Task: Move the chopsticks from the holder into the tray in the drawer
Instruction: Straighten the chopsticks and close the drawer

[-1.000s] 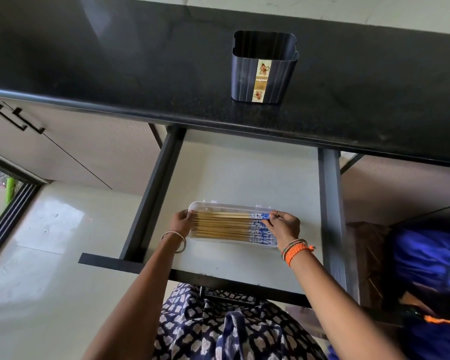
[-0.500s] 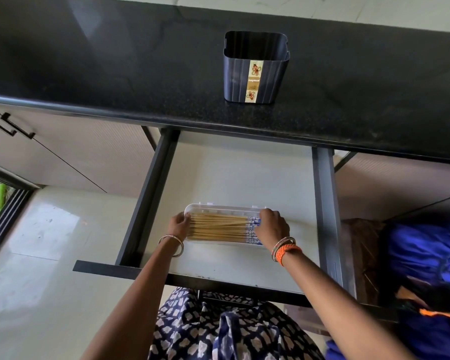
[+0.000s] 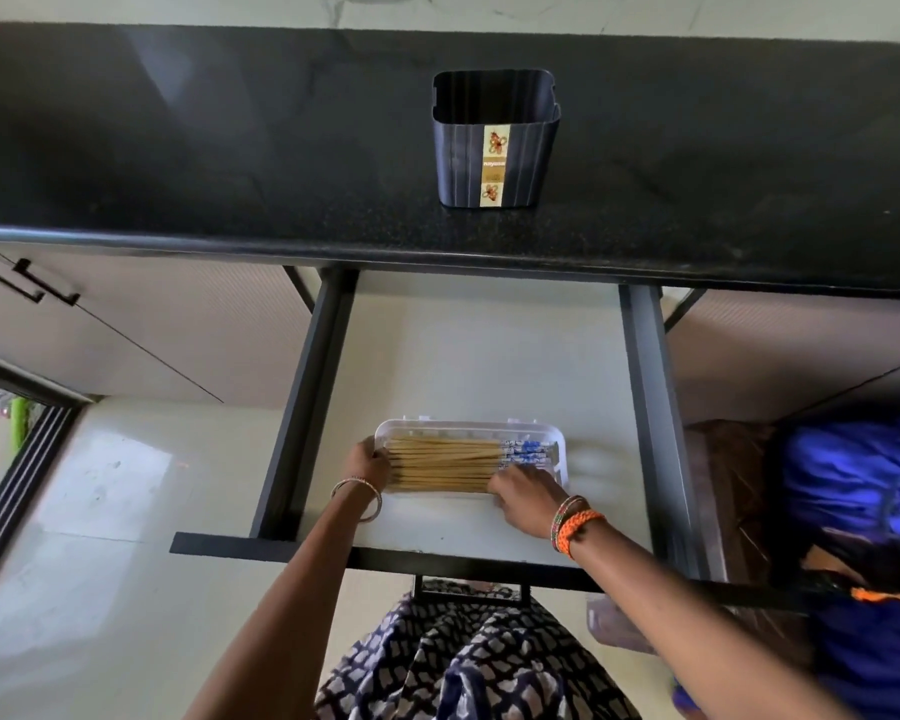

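A: Where are your hands right now?

B: Both are down in the open drawer point(image 3: 468, 356). Your left hand point(image 3: 370, 467) sits at the left end of the tray point(image 3: 562, 462), fingers curled against its rim and the plain ends of the chopsticks point(image 3: 445, 465). Your right hand point(image 3: 528, 498) lies over the tray's near right part, fingers spread flat and pressing on the sticks; it grips nothing that I can make out.

A: And the chopsticks themselves?

B: All in the tray, lying flat and side by side, left to right, with the blue-patterned ends to the right. The tray rests on the pale drawer floor, toward the front, nearer the left rail than the right.

A: What about the holder?

B: The holder point(image 3: 494, 140) stands upright on the black worktop point(image 3: 178, 148) above the drawer, well apart from your hands. Its open top shows no sticks inside. A gold label runs down its front.

A: Anything on your wrists?

B: A thin bangle point(image 3: 357, 498) on the left, an orange band point(image 3: 580, 527) on the right.
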The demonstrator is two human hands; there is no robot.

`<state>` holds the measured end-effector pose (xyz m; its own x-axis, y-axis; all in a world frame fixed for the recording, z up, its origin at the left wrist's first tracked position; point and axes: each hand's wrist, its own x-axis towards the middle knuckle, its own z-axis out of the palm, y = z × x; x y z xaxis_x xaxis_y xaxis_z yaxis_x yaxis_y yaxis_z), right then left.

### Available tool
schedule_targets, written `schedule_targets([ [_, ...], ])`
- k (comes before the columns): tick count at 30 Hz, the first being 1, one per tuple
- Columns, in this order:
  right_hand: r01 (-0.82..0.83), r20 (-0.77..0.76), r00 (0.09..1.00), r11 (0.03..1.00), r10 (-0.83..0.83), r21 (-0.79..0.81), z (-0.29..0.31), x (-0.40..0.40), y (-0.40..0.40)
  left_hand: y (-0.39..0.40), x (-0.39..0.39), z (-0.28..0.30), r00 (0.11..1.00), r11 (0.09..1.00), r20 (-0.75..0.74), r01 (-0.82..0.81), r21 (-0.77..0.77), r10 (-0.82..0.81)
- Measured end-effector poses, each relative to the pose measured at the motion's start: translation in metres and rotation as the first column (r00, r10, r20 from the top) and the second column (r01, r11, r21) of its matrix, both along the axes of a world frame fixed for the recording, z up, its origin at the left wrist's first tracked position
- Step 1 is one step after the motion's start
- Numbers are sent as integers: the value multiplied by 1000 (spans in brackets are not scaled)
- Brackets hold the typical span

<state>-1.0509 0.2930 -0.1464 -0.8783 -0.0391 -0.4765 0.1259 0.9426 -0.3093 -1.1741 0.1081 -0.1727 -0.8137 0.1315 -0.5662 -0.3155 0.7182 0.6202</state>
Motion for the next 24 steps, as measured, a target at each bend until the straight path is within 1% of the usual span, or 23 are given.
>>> schedule_targets([
  [2, 28, 18, 999, 999, -28, -15, 3, 2, -4, -1, -1, 6, 998, 999, 34, 45, -28, -44],
  [4, 100, -15, 995, 994, -101, -40, 17, 3, -7, -2, -1, 18, 991, 987, 34, 132, -88, -129],
  [5, 129, -65, 989, 990, -132, -49, 26, 5, -10, -4, 1, 26, 980, 972, -13, 197, -126, -201],
  [6, 148, -104, 982, 986, -155, -76, 35, 10, -13, -7, 4, 37, 949, 945, -86, 287, -153, -302],
  [7, 155, -100, 981, 980, -167, -124, 44, 16, -17, -11, 9, 49, 892, 900, -146, 405, -163, -428],
  [8, 153, -57, 984, 972, -166, -180, 52, 26, -23, -17, 17, 61, 814, 829, -158, 543, -134, -559],
  [9, 141, -7, 989, 965, -146, -221, 58, 37, -31, -23, 27, 71, 729, 738, -119, 671, -69, -674],
  [10, 110, 7, 994, 969, -111, -221, 61, 50, -38, -29, 40, 80, 639, 640, -66, 768, -9, -767],
  [11, 77, -27, 996, 981, -83, -176, 60, 61, -46, -35, 52, 85, 561, 561, -45, 827, 17, -826],
  [12, 61, -92, 993, 992, -71, -106, 59, 67, -51, -38, 61, 88, 522, 523, -69, 852, 4, -850],
  [14, 96, -198, 975, 995, -98, -18, 56, 73, -59, -40, 74, 91, 522, 538, -189, 842, -38, -832],
  [16, 130, -236, 963, 991, -127, -3, 53, 73, -61, -36, 78, 94, 522, 561, -266, 822, -97, -810],
  [20, 162, -275, 949, 987, -153, 12, 49, 52, -50, -23, 65, 93, 515, 582, -333, 800, -146, -790],
  [24, 180, -307, 939, 982, -152, 64, 47, 9, -27, -1, 32, 93, 524, 626, -395, 755, -194, -754],
])
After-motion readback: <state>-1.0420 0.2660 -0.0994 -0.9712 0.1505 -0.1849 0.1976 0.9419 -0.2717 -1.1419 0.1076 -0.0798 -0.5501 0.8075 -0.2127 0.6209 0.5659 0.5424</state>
